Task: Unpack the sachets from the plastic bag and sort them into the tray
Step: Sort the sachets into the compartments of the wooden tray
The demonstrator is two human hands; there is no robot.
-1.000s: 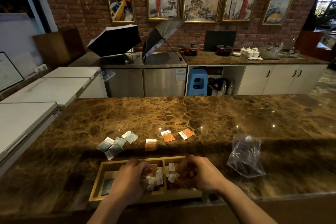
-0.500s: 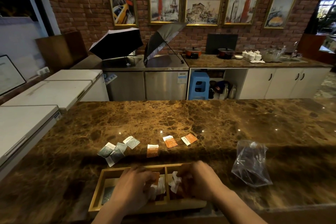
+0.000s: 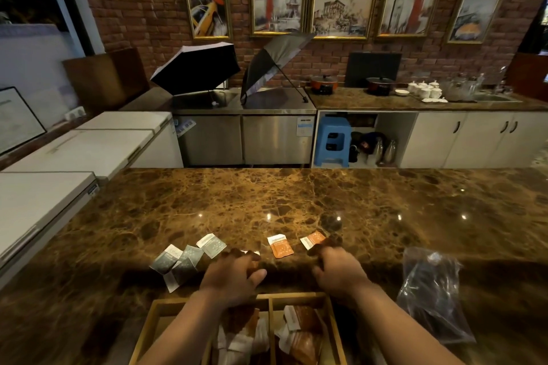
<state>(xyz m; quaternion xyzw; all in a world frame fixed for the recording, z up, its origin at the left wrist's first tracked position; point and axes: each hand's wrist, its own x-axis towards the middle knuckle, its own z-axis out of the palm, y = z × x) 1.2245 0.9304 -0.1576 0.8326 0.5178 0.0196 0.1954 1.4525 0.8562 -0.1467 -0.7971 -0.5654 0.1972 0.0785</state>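
The wooden tray sits at the counter's near edge, with orange sachets in its middle and right compartments. My left hand lies beyond the tray with its fingers curled over an orange sachet, of which only a white edge shows. My right hand reaches past the tray, fingertips touching the near corner of another orange sachet. A third orange sachet lies between the hands. Grey sachets lie to the left. The clear plastic bag lies crumpled at the right.
The brown marble counter stretches far ahead. White chest freezers stand to the left. Behind are steel units with two open umbrellas, a blue stool and white cabinets.
Both hands have left the tray compartments and moved forward onto the counter. The left now covers the middle orange sachet and the right touches the far right one. The camera has tipped up.
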